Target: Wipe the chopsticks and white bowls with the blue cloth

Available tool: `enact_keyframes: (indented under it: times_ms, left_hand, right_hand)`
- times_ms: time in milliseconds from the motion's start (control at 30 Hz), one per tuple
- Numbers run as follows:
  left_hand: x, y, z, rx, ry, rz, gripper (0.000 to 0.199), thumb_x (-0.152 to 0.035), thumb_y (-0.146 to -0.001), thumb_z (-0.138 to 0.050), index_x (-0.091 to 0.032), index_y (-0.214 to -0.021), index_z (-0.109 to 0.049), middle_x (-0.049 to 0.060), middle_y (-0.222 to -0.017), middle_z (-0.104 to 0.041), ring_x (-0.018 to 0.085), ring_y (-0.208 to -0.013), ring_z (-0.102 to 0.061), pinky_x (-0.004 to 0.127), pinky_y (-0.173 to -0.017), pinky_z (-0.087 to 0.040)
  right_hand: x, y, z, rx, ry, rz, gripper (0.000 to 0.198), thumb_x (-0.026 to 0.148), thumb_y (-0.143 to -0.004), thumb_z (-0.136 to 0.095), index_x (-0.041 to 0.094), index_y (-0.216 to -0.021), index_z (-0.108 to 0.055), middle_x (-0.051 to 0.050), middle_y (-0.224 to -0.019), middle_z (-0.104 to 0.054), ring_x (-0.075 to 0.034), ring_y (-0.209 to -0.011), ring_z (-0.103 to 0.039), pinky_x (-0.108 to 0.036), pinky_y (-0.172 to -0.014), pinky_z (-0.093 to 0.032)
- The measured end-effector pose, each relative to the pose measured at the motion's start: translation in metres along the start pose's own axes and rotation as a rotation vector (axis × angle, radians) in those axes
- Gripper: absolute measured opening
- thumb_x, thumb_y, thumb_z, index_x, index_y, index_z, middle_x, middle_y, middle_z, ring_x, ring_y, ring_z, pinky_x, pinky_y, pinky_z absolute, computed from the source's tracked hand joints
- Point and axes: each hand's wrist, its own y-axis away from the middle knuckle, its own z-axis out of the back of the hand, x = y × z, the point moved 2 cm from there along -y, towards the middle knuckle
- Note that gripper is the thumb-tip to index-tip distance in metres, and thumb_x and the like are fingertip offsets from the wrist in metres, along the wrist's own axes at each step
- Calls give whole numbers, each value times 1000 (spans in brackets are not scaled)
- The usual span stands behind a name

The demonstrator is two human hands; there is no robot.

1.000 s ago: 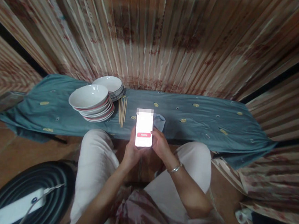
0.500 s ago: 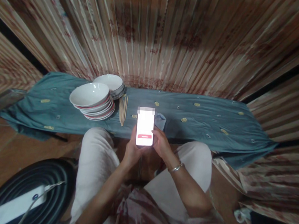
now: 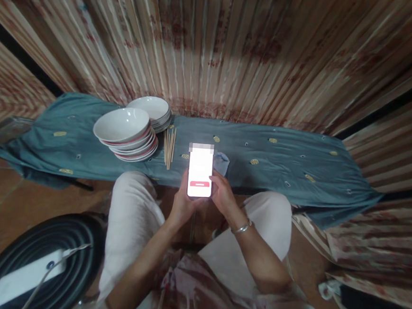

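The smartphone is pretty much mid-view, chopsticks at its 10 o'clock. Left hand and right hand both holding it; I'd grip low, thumbs light.

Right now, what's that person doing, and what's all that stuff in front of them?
A seated person is holding a lit phone in both hands, the left hand at its left side and the right hand at its right, thumb over the screen's edge. Ahead is a surface draped in blue-green cloth. On its left part sit two stacks of white dishes, with loose chopsticks lying beside them. Neither hand touches those.
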Motion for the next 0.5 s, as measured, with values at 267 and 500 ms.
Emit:
enact_keyframes:
  times_ms: [267, 500]
  left_hand:
    - [2, 0, 0, -15, -34, -26, 97, -22, -67, -76, -19, -149, -25, 12, -137, -56, 29, -127, -52, 41, -103, -45]
    - [0, 0, 0, -12, -36, -2, 98, -22, -66, -77, -18, -149, -25, 12, -133, -59, 29, -127, -52, 43, -104, -44]
  right_hand:
    - [-1, 1, -1, -4, -4, 3, 23, 25, -62, -65, 21, -84, -67, 0, -82, -74, -25, -89, -68, -36, -79, -54]
    - [-3, 0, 1, -12, -2, 11, 19, 25, -62, -65, 21, -81, -65, 1, -78, -72, -23, -84, -67, -34, -77, -54]
